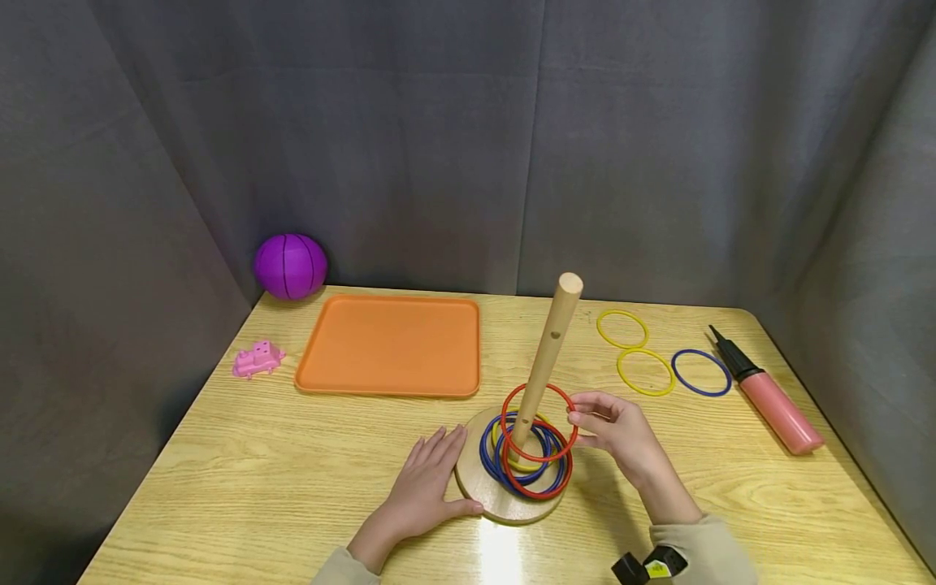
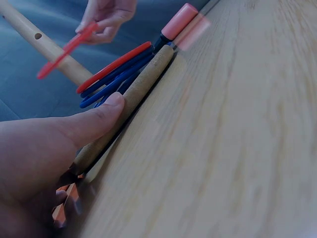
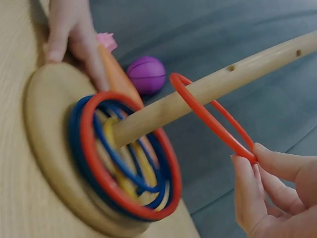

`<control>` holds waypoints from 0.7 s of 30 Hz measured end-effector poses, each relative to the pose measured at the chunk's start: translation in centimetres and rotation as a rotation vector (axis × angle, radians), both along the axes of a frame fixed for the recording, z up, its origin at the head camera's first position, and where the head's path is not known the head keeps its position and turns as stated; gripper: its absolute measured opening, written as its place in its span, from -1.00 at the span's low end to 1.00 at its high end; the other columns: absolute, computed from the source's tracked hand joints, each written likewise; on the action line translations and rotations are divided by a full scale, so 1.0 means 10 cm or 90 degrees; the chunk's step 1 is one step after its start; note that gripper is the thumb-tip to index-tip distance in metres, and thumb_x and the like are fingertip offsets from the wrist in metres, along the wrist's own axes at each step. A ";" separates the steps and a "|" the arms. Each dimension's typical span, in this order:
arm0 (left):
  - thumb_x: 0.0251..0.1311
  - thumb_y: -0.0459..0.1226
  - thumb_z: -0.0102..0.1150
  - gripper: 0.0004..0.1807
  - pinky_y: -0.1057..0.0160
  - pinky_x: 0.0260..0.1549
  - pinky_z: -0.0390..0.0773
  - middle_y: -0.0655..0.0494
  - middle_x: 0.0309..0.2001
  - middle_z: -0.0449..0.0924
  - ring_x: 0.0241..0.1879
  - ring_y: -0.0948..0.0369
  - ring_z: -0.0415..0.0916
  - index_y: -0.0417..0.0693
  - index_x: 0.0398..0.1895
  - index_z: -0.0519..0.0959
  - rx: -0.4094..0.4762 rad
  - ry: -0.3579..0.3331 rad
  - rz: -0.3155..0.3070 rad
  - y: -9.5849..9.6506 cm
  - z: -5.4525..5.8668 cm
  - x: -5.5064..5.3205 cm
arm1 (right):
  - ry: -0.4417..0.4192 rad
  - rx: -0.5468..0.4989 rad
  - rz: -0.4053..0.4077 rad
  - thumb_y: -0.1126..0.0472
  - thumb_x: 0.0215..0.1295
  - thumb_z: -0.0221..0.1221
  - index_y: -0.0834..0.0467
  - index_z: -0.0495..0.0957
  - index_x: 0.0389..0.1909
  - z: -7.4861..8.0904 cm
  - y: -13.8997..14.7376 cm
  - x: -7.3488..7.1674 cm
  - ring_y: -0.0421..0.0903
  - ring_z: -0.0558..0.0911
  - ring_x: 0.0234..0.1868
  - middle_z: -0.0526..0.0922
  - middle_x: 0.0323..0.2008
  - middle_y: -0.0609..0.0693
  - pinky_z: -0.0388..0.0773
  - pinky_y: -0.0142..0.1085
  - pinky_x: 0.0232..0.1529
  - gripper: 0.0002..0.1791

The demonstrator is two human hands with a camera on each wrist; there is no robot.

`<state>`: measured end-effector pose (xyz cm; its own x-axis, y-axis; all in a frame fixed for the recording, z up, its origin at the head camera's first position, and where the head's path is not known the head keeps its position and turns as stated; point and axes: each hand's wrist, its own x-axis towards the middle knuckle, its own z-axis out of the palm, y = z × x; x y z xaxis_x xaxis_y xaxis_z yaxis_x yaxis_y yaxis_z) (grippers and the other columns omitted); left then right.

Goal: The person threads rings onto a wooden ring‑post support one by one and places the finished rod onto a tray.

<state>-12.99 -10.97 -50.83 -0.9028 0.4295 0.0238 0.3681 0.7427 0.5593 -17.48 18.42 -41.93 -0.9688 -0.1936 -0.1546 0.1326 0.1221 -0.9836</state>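
Observation:
A red ring [image 3: 208, 120] is pinched between the thumb and fingers of my right hand [image 1: 621, 435]. It encircles the wooden post [image 1: 550, 349], above the stack on the round wooden base [image 1: 504, 510]. Lower down, a red ring [image 3: 89, 144] lies over several blue and yellow rings at the post's foot. My left hand [image 1: 424, 497] rests on the table at the base's left side, fingers extended and thumb spread. In the left wrist view, its thumb [image 2: 106, 111] touches the base's edge.
Two yellow rings [image 1: 646, 393] and a blue ring [image 1: 700, 393] lie at right, near a pink hand pump [image 1: 782, 413]. An orange tray [image 1: 398, 345] is at back left, with a purple ball [image 1: 290, 266] behind and a small pink toy [image 1: 258, 358] beside it.

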 end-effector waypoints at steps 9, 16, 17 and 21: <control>0.00 0.28 0.23 0.17 -0.21 0.48 -0.14 -0.02 0.55 -0.02 0.54 -0.08 -0.15 -0.10 0.54 -0.04 0.000 0.001 0.006 0.01 0.01 0.00 | -0.014 0.037 0.037 0.35 0.30 0.17 0.55 0.38 0.12 -0.21 0.02 -0.01 -0.33 0.62 -0.28 0.59 -0.27 -0.12 0.69 -0.36 -0.23 -0.54; 0.00 0.28 0.23 0.16 -0.21 0.48 -0.13 -0.03 0.54 -0.01 0.54 -0.08 -0.14 -0.10 0.54 -0.04 0.004 0.003 0.006 0.00 0.02 0.01 | -0.003 0.052 0.055 0.35 0.28 0.19 0.59 0.37 0.09 -0.32 0.03 0.01 -0.34 0.62 -0.33 0.61 -0.34 -0.17 0.67 -0.41 -0.30 -0.54; 0.00 0.28 0.23 0.16 -0.22 0.47 -0.12 -0.04 0.54 0.00 0.54 -0.09 -0.14 -0.11 0.54 -0.03 0.005 0.006 0.005 0.00 0.02 0.01 | -0.003 0.054 0.057 0.36 0.28 0.19 0.59 0.37 0.09 -0.33 0.03 0.00 -0.35 0.62 -0.34 0.61 -0.35 -0.18 0.67 -0.41 -0.31 -0.54; -0.01 0.29 0.23 0.17 -0.22 0.47 -0.10 -0.04 0.54 0.01 0.53 -0.10 -0.12 -0.13 0.54 -0.02 0.002 0.014 0.005 0.01 0.01 0.00 | 0.002 0.067 0.051 0.36 0.28 0.19 0.58 0.40 0.07 -0.35 0.02 0.00 -0.34 0.63 -0.35 0.64 -0.33 -0.14 0.67 -0.41 -0.33 -0.56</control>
